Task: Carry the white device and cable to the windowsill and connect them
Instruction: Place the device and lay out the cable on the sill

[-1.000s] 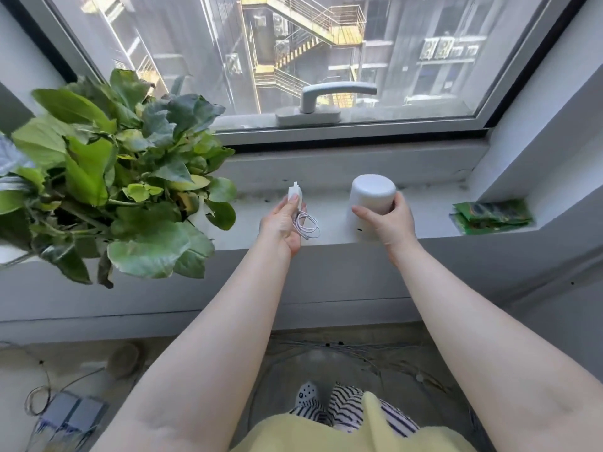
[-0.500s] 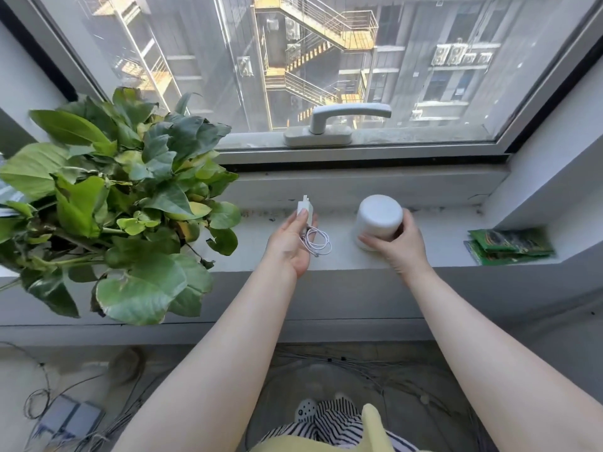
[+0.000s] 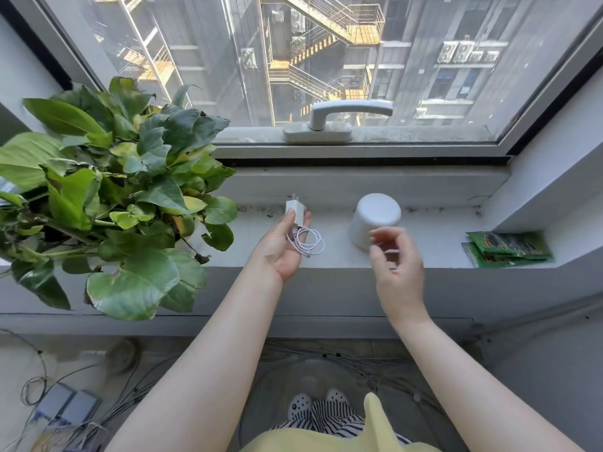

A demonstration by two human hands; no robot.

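The white cylindrical device (image 3: 375, 216) stands upright on the grey windowsill (image 3: 434, 233), right of centre. My right hand (image 3: 396, 261) hovers just in front of it, off the device, fingers loosely curled and blurred, holding nothing. My left hand (image 3: 284, 246) is palm up over the sill to the left. It holds the white plug adapter (image 3: 294, 213) between thumb and fingers. The coiled white cable (image 3: 308, 244) hangs from the adapter over the palm's edge.
A large leafy green plant (image 3: 114, 190) fills the sill's left side, close to my left hand. Green packets (image 3: 509, 247) lie at the sill's right end. The window handle (image 3: 329, 120) sits behind. Loose wires and a power strip (image 3: 62, 409) lie on the floor below.
My right hand has let go of the white device and pulled back toward me; the device now stands alone on the sill. My left hand still holds the adapter and cable.
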